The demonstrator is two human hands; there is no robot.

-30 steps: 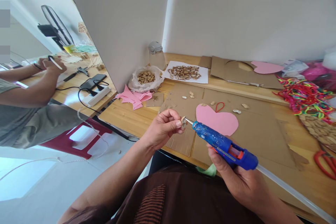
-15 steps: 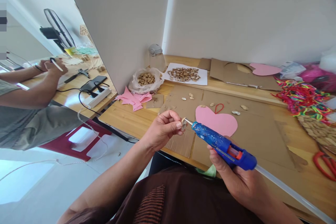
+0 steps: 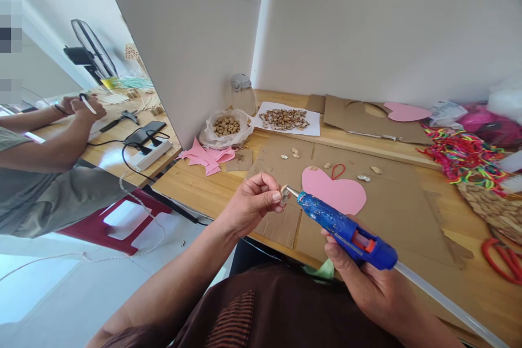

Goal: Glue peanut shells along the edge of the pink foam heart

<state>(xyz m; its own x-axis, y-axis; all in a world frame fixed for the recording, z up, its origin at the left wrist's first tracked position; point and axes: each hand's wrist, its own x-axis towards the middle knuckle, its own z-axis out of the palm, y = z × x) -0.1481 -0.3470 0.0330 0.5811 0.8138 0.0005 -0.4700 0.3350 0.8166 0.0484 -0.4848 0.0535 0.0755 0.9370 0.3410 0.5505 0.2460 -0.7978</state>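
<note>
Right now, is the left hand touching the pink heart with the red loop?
Apart. The head view plainly shows cardboard between the left hand, which pinches a peanut shell, and the pink heart.

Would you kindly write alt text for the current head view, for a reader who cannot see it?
A person's right hand holds a blue glue gun, its nozzle at a peanut shell pinched in the left hand. Beyond, a pink heart lies on cardboard; farther back are bagged peanuts and, on white paper, loose shells.
</note>
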